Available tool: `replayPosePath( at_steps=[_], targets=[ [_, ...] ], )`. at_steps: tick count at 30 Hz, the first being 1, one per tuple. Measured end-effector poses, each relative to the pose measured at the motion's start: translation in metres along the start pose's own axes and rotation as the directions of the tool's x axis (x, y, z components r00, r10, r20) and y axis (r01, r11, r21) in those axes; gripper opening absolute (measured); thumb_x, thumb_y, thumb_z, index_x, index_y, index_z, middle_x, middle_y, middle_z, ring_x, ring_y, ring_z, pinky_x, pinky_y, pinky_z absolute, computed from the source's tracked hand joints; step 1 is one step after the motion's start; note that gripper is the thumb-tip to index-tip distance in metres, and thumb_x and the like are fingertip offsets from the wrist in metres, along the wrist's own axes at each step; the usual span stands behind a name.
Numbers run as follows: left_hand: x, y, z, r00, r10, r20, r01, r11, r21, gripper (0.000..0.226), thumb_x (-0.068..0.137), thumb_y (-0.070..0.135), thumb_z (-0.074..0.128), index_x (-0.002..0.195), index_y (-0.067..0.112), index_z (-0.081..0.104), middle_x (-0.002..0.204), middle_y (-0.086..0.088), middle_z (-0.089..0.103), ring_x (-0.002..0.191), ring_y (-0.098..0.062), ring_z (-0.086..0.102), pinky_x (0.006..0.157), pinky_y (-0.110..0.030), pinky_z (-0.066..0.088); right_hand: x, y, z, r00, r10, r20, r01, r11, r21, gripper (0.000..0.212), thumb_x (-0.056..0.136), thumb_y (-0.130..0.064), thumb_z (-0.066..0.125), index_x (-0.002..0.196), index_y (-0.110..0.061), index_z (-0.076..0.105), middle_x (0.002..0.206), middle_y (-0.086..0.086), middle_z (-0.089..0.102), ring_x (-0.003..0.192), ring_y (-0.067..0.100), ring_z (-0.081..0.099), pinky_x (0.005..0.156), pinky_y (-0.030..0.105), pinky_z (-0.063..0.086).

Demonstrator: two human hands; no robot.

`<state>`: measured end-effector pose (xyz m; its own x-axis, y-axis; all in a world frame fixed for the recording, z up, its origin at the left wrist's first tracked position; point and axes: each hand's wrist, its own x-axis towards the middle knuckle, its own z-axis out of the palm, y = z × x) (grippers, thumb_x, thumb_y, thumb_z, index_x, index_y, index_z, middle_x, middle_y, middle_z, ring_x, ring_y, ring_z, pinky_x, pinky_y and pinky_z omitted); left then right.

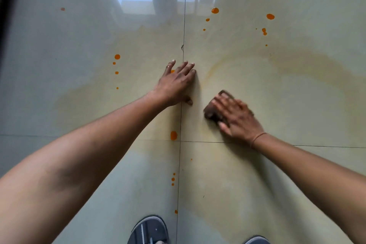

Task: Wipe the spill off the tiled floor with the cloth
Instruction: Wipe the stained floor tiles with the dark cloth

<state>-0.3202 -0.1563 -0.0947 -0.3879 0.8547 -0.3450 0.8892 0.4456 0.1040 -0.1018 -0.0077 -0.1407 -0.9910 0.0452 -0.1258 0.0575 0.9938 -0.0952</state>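
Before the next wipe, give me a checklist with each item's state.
1. Cloth under right hand: ok.
2. Left hand braced flat on the floor: ok.
3. Orange drops cleared: not ok, many remain.
4. Yellowish smear gone: not ok.
5. Blob near the grout crossing wiped: not ok.
6. Cloth clean enough: cannot tell, blurred.
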Motion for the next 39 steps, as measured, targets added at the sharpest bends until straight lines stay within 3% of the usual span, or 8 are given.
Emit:
replayPosePath(
  at_steps=[4, 10, 15, 20, 24, 29, 35, 39],
  targets=[
    [-0.022, -0.001, 0.006, 0.990, -0.045, -0.136, 0.045, 0.999, -0.005, 0.100, 0.076, 0.062, 0.068, 0.151, 0.012, 0.023, 0.162, -0.006, 0.014, 0.150, -0.022, 0.006, 0.119, -0.045, -0.001, 0.035, -0.043, -0.001, 0.879, 0.476, -0.025, -0.463, 0.866, 0.187, 0.070, 0.085, -0.042, 0.031, 0.148, -0.011, 0.032, 0.155, 0.011, 0.030, 0.144, 0.024, 0.024, 0.112, 0.041, 0.015],
    [-0.087, -0.015, 0.023, 0.991, -0.015, -0.136, 0.016, 1.000, 0.001, 0.080, 0.085, 0.058, 0.058, 0.149, 0.016, 0.032, 0.162, -0.005, 0.015, 0.150, -0.024, 0.009, 0.119, -0.046, 0.005, -0.009, -0.050, 0.005, 0.998, -0.039, 0.040, 0.037, 0.998, 0.051, 0.068, 0.084, -0.044, 0.039, 0.147, -0.018, 0.032, 0.154, 0.007, 0.032, 0.143, 0.020, 0.024, 0.110, 0.041, 0.024],
    [-0.153, -0.009, 0.044, 0.981, -0.196, 0.004, 0.195, 0.974, -0.120, 0.075, 0.087, 0.061, 0.053, 0.150, 0.026, 0.031, 0.162, -0.004, 0.014, 0.148, -0.028, 0.014, 0.117, -0.050, 0.011, 0.027, -0.089, -0.007, 0.864, 0.496, 0.084, -0.501, 0.834, 0.230, 0.075, 0.084, -0.049, 0.016, 0.151, -0.018, 0.021, 0.160, 0.004, 0.015, 0.148, 0.020, 0.008, 0.117, 0.042, 0.005],
    [-0.194, -0.001, 0.059, 0.972, -0.227, 0.058, 0.232, 0.964, -0.127, 0.086, 0.079, 0.065, 0.060, 0.150, 0.029, 0.029, 0.160, -0.005, 0.015, 0.143, -0.028, 0.019, 0.114, -0.050, 0.019, 0.014, -0.104, -0.005, 0.996, -0.061, 0.060, 0.043, 0.963, 0.267, 0.060, 0.090, -0.040, 0.025, 0.144, -0.021, 0.040, 0.154, 0.002, 0.033, 0.144, 0.018, 0.025, 0.112, 0.038, 0.019],
    [-0.202, -0.003, 0.067, 0.952, -0.257, 0.166, 0.282, 0.947, -0.154, 0.093, 0.080, 0.061, 0.063, 0.154, 0.030, 0.016, 0.162, -0.003, 0.006, 0.146, -0.027, 0.012, 0.113, -0.047, 0.026, 0.048, -0.106, -0.008, 0.978, 0.205, 0.028, -0.202, 0.915, 0.349, 0.057, 0.090, -0.037, 0.025, 0.142, -0.021, 0.043, 0.154, 0.002, 0.033, 0.145, 0.018, 0.021, 0.112, 0.039, 0.019],
    [-0.200, 0.005, 0.065, 0.924, -0.314, 0.217, 0.355, 0.917, -0.184, 0.100, 0.078, 0.051, 0.072, 0.155, 0.029, 0.011, 0.163, -0.001, 0.000, 0.148, -0.026, 0.008, 0.113, -0.046, 0.031, 0.014, -0.107, -0.007, 0.925, -0.368, 0.093, 0.344, 0.917, 0.201, 0.059, 0.092, -0.043, 0.025, 0.148, -0.024, 0.034, 0.157, 0.001, 0.026, 0.147, 0.017, 0.016, 0.112, 0.036, 0.017],
    [-0.199, 0.006, 0.068, 0.918, -0.342, 0.202, 0.383, 0.897, -0.219, 0.100, 0.075, 0.049, 0.076, 0.153, 0.032, 0.016, 0.163, 0.003, 0.001, 0.149, -0.022, 0.007, 0.112, -0.047, 0.033, 0.036, -0.102, -0.007, 0.984, -0.156, 0.086, 0.146, 0.982, 0.118, 0.071, 0.088, -0.054, 0.012, 0.151, -0.022, 0.024, 0.160, 0.002, 0.017, 0.148, 0.017, 0.008, 0.115, 0.044, 0.018],
    [-0.198, 0.003, 0.072, 0.915, -0.347, 0.205, 0.390, 0.891, -0.233, 0.102, 0.074, 0.049, 0.077, 0.153, 0.033, 0.016, 0.163, 0.004, 0.001, 0.149, -0.021, 0.008, 0.113, -0.044, 0.033, 0.002, -0.120, 0.007, 0.884, -0.458, 0.090, 0.447, 0.886, 0.123, 0.064, 0.093, -0.050, 0.024, 0.150, -0.022, 0.025, 0.159, 0.002, 0.019, 0.147, 0.019, 0.013, 0.116, 0.040, 0.013]
  ],
)
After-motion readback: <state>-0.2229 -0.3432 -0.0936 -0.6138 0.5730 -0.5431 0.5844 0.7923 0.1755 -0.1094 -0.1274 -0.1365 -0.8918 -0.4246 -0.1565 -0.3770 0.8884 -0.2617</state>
